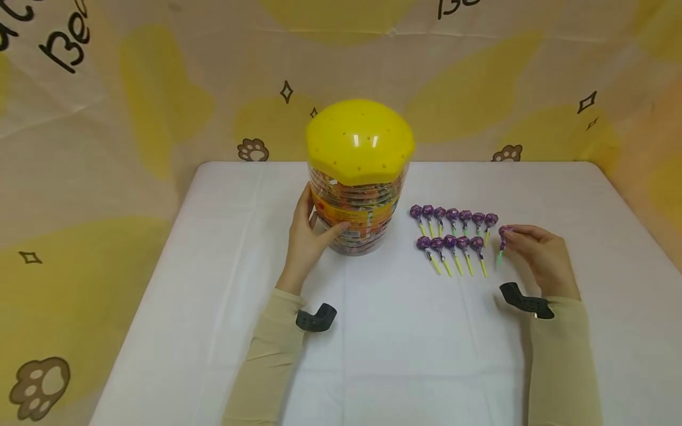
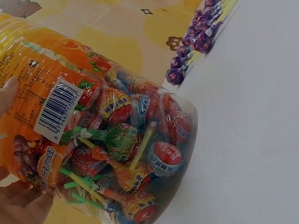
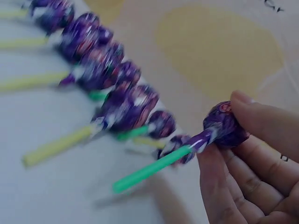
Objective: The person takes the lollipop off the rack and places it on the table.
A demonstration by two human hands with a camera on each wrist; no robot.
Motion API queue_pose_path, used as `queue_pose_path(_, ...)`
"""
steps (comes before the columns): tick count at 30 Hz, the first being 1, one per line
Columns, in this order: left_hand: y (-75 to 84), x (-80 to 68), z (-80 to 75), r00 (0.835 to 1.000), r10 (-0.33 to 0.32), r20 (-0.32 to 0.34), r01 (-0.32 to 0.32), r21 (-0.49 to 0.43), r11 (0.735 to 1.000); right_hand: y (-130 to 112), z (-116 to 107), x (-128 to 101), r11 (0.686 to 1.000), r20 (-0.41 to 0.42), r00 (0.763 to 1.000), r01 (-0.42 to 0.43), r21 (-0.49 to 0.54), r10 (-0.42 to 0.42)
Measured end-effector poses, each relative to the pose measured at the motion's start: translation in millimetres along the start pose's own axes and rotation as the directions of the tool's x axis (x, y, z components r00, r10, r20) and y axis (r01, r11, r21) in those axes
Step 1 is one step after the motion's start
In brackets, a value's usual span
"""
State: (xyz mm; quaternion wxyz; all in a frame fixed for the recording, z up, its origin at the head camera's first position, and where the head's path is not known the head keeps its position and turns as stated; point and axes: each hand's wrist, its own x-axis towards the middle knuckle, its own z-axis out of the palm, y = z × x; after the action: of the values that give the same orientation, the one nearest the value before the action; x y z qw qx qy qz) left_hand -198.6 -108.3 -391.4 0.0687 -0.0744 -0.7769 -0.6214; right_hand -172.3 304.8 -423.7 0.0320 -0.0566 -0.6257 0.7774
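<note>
Twelve purple lollipops point(image 1: 453, 234) lie in two rows on the white table point(image 1: 405, 355), seven behind and five in front, heads away and sticks toward the person. One more purple lollipop point(image 1: 503, 238), held in the right hand point(image 1: 538, 254) at the right end of the front row, just beside its last member and seemingly still above the cloth. Pinched at the wrapped head between thumb and fingertips point(image 3: 261, 116), as shown close up by the right wrist view, with the green stick point(image 3: 149, 170) free below. Long axis running roughly fore and aft, stick end pointing back toward the person and slightly left, head toward the far edge.

Best set down parallel to its neighbours, head level with the other front-row heads and the same gap kept. Worth lowering the stick end first, then letting the head go without a roll into the next one.

Left hand point(image 1: 309, 236) resting on the side of the clear tub point(image 1: 357, 195) with the yellow lid point(image 1: 359, 142), thumb and fingers wrapped part-way round the wall, steadying it upright to the left of the rows. Full of wrapped lollipops, by the left wrist view.
</note>
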Motion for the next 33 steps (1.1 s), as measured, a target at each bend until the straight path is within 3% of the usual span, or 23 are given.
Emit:
queue_pose_path(4,-0.3,-1.3,-0.1,1.0,-0.001,-0.004,0.001,-0.004,1.0,9.2,-6.9,0.5,0.981,-0.031,0.998,-0.062,-0.181,0.057)
queue_pose_path(8,-1.3,-1.5,0.0,1.0,0.004,-0.003,-0.004,-0.001,1.0,11.6,-6.0,0.1,0.928,-0.064,0.993,-0.113,-0.355,0.097)
queue_pose_path(16,-1.1,-2.7,0.0,1.0,-0.002,-0.003,0.002,0.001,1.0,14.5,-1.2,-2.5,0.855,-0.101,0.993,-0.105,-0.508,0.062)
queue_pose_path(28,-2.4,-4.1,-3.8,1.0,-0.001,-0.026,0.001,0.014,1.0,13.9,15.1,5.2,0.632,-0.167,0.986,-0.134,-0.764,0.007)
queue_pose_path(31,-2.8,-2.1,-5.6,1.0,-0.01,-0.011,0.011,0.01,1.0,12.2,18.2,4.6,0.585,-0.172,0.985,-0.145,-0.798,0.011)
queue_pose_path(33,-2.4,0.3,-10.9,1.0,-0.022,0.004,0.021,0.012,1.0,11.7,19.3,4.8,0.583,-0.163,0.987,-0.141,-0.8,0.014)
